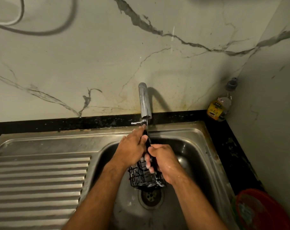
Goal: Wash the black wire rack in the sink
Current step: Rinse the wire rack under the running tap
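The black wire rack (144,177) is held upright over the steel sink (197,146), its basket part low and foamy, its tall back plate rising toward the tap (145,100). A thin stream of water runs from the spout onto the top of the rack. My left hand (132,148) holds the upper part of the rack from the left, its fingers reaching up near the spout. My right hand (164,161) grips the rack's back from the right, wet, fingers curled round into the basket.
The drain (150,195) lies right below the rack. A ribbed drainboard (38,180) spreads to the left. A soap bottle (221,105) stands in the back right corner on the black counter. A red bowl (260,211) with a green scrubber sits at the lower right.
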The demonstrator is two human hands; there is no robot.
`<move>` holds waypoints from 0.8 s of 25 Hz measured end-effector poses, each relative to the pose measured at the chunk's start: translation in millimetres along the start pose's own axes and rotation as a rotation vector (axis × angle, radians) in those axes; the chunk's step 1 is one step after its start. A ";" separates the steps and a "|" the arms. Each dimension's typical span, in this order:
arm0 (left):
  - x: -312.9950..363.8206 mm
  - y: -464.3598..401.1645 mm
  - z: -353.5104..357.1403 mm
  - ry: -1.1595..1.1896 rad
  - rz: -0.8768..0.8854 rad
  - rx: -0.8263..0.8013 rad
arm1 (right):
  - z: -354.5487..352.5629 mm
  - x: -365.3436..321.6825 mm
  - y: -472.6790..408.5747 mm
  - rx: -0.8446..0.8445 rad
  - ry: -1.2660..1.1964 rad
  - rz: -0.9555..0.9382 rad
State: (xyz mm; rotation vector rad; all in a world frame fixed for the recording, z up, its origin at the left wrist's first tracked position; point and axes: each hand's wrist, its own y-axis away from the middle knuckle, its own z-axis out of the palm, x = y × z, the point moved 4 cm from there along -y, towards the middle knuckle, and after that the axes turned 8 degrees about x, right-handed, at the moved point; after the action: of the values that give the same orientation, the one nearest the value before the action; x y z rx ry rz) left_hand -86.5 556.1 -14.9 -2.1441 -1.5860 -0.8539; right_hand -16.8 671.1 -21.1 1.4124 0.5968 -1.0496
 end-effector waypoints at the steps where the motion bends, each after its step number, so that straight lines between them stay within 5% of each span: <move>1: 0.1 1.4 -1.8 0.027 -0.001 0.014 | -5.5 -2.4 -2.6 0.001 0.099 0.002; 9: -14.6 6.5 -23.0 0.317 -0.175 0.168 | -20.4 -74.9 -31.1 -0.147 0.800 -0.133; 15: -13.1 10.9 -15.1 0.658 -0.111 0.299 | -12.4 -94.5 -42.4 -0.052 0.892 -0.299; 20: -12.9 14.9 -5.0 0.594 -0.238 0.475 | 6.0 -66.3 -12.8 0.129 0.997 -0.688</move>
State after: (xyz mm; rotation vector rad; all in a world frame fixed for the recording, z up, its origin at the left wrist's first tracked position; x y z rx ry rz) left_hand -76.3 538.8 -18.2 -1.2435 -1.5337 -0.9507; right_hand -59.6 682.4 30.3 1.8696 1.8601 -0.8302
